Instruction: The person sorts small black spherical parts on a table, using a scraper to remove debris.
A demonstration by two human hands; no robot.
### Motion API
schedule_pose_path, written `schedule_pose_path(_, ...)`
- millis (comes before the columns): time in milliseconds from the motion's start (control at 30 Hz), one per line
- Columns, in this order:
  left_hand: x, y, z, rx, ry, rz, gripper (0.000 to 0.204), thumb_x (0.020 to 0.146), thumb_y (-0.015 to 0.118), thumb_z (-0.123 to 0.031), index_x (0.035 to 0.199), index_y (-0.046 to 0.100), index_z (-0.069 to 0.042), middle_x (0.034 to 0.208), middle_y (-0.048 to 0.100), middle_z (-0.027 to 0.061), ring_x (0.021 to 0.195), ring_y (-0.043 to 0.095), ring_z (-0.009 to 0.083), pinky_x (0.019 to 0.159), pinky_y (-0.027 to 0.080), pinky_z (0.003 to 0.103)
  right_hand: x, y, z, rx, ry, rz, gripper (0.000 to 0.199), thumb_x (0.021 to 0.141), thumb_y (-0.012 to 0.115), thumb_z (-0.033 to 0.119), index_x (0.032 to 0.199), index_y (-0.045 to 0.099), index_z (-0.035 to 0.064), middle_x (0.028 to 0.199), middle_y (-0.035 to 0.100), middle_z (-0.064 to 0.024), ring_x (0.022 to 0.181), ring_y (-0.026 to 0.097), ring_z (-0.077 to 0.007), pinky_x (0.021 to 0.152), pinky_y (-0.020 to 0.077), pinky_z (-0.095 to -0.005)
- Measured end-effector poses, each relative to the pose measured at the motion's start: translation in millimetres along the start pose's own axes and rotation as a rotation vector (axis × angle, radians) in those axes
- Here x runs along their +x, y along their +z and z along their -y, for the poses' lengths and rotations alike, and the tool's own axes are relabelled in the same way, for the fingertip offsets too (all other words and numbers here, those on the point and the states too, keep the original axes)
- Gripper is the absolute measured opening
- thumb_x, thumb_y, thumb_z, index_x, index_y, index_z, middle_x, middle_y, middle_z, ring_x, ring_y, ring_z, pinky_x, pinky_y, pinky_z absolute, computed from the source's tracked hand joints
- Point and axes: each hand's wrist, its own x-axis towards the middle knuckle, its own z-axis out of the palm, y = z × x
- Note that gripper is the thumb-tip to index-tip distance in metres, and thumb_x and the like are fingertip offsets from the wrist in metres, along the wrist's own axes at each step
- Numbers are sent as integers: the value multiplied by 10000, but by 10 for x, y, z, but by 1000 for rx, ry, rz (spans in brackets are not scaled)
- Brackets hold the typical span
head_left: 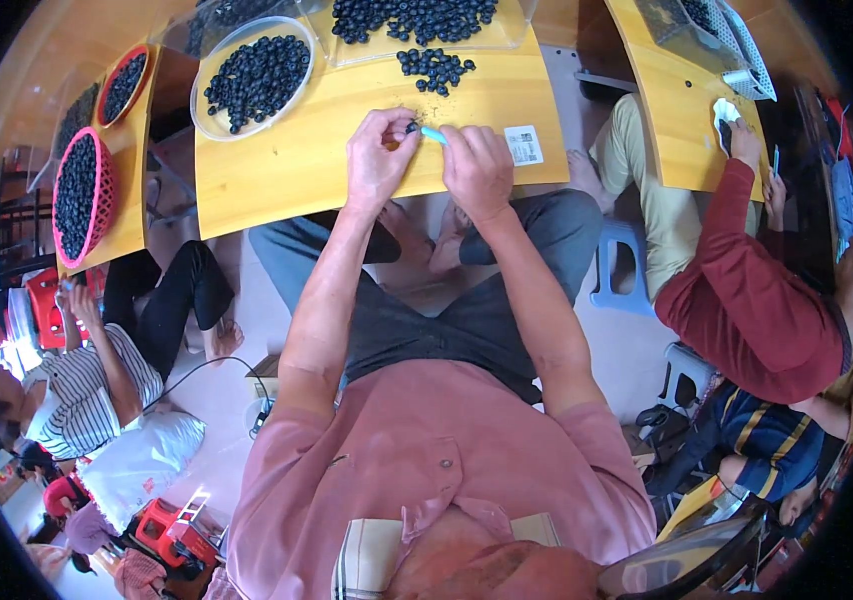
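Note:
My left hand (pixel 379 155) pinches a small dark round bead-like piece (pixel 413 127) between thumb and fingertips, just above the yellow table (pixel 277 185). In my right hand (pixel 477 170) is a slim light-blue pen-like tool (pixel 434 135). Its end points left and meets the piece or lies very close to it; the exact contact is too small to tell. Dark crumbs lie around my left fingertips. Beyond my hands sits a small loose heap of the same dark round pieces (pixel 434 70).
A round clear tub (pixel 203 112) of dark pieces stands left, and a clear tray (pixel 517 42) holds more at the back. Beside my right hand lies a white printed label (pixel 524 145). Co-workers sit at both sides; a pink basket (pixel 104 190) stands on the left table.

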Motion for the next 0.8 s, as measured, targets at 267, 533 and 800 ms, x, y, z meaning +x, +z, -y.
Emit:
schedule_pose_path(267, 1, -13, 11, 10, -38, 27, 286, 874, 805, 41, 1150, 745, 0, 1018, 722, 83, 868, 709, 130, 809, 599, 274, -19, 6, -13, 6, -10, 11, 176, 877, 727, 99, 1048, 744, 60, 817, 577, -54, 788, 597, -259, 700, 465, -412)
schedule_pose_path(533, -6, -8, -1, -41, -75, 21, 278, 882, 808, 38, 1150, 741, 7, 1032, 725, 75, 871, 700, 124, 826, 596, 271, 1, 14, -25, 3, -18, -16, 153, 881, 724, 101, 1028, 749, 65, 802, 570, -42, 767, 596, -242, 686, 463, -403)
schedule_pose_path(800, -81, -25, 123, -94, -69, -8, 313, 894, 814, 34, 1186, 704, 10, 1043, 745, 71, 902, 695, 110, 848, 597, 275, 14, 31, -17, 2, 62, 54, 126, 877, 692, 96, 991, 741, 75, 826, 583, -49, 812, 606, -249, 716, 465, -403)
